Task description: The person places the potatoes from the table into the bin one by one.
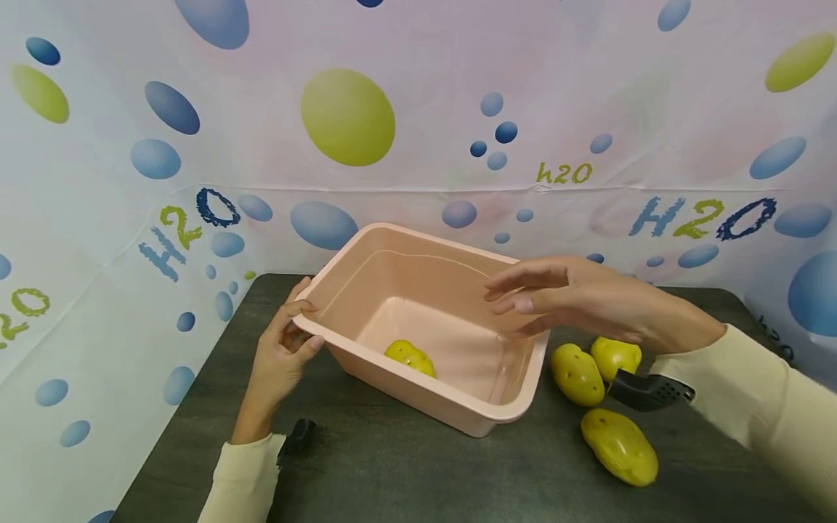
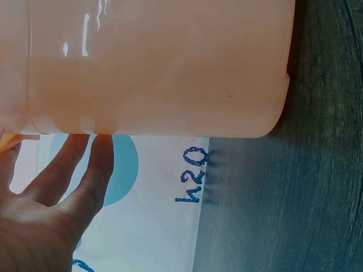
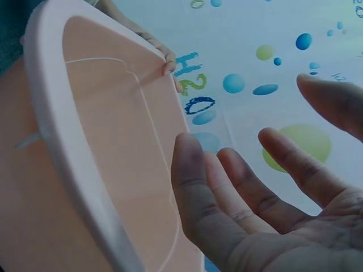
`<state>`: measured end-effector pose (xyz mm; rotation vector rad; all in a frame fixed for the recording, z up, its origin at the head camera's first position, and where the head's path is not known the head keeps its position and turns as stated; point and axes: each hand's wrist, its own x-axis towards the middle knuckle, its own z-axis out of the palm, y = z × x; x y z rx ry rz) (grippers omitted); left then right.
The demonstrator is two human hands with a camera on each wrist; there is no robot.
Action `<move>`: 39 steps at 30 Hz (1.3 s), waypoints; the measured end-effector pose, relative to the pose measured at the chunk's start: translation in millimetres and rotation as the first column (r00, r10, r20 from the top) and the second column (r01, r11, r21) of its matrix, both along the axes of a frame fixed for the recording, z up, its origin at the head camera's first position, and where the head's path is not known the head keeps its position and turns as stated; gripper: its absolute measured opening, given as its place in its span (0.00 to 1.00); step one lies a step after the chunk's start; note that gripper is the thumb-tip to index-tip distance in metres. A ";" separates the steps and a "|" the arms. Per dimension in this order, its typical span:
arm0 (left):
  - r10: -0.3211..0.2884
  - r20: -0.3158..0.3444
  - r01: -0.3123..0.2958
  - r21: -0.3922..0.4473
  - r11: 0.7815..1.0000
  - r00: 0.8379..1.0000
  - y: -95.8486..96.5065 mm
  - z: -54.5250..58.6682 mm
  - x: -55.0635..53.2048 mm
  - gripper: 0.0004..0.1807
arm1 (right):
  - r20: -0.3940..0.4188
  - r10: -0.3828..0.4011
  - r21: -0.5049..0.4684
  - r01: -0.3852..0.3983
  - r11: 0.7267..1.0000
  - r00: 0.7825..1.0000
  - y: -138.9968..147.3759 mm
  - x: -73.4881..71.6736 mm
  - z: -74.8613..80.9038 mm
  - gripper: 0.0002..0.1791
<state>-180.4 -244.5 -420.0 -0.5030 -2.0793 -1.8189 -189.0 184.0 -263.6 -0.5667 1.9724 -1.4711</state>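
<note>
A pale pink plastic tub stands tilted on the dark table, with one yellow potato on its inside bottom. At the tub's left corner my left hand holds the rim, thumb on the near side and fingers over the edge. In the left wrist view, fingers meet the tub's wall. My right hand hovers over the tub's right end, holding nothing. Its fingers are loosely bent and spread in the right wrist view. Below the right forearm lie a rounded potato, another potato and a longer potato.
The dark wood-look table ends at a white wall covering with blue and green ovals and H2O lettering. Black wrist devices show at the left cuff and the right cuff.
</note>
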 end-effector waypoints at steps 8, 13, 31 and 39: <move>-0.004 0.000 0.004 0.000 1.000 1.000 -0.8 -0.2 0.2 0.23 | -0.040 0.002 -0.035 -0.004 0.999 0.999 29.5 8.2 -4.5 0.23; -0.005 0.002 0.005 0.004 1.000 1.000 -1.3 1.1 0.5 0.24 | -0.046 -0.012 -0.052 0.010 0.999 0.999 57.5 12.3 -12.7 0.24; -0.001 0.013 0.001 -0.010 1.000 1.000 0.8 1.0 -1.6 0.24 | -0.115 -0.226 0.031 0.231 0.972 0.967 130.0 28.2 -70.9 0.24; -0.001 0.005 0.001 -0.001 1.000 1.000 -0.8 -2.0 -2.0 0.24 | -0.148 -0.280 -0.060 0.274 0.960 0.948 151.3 33.9 -98.4 0.26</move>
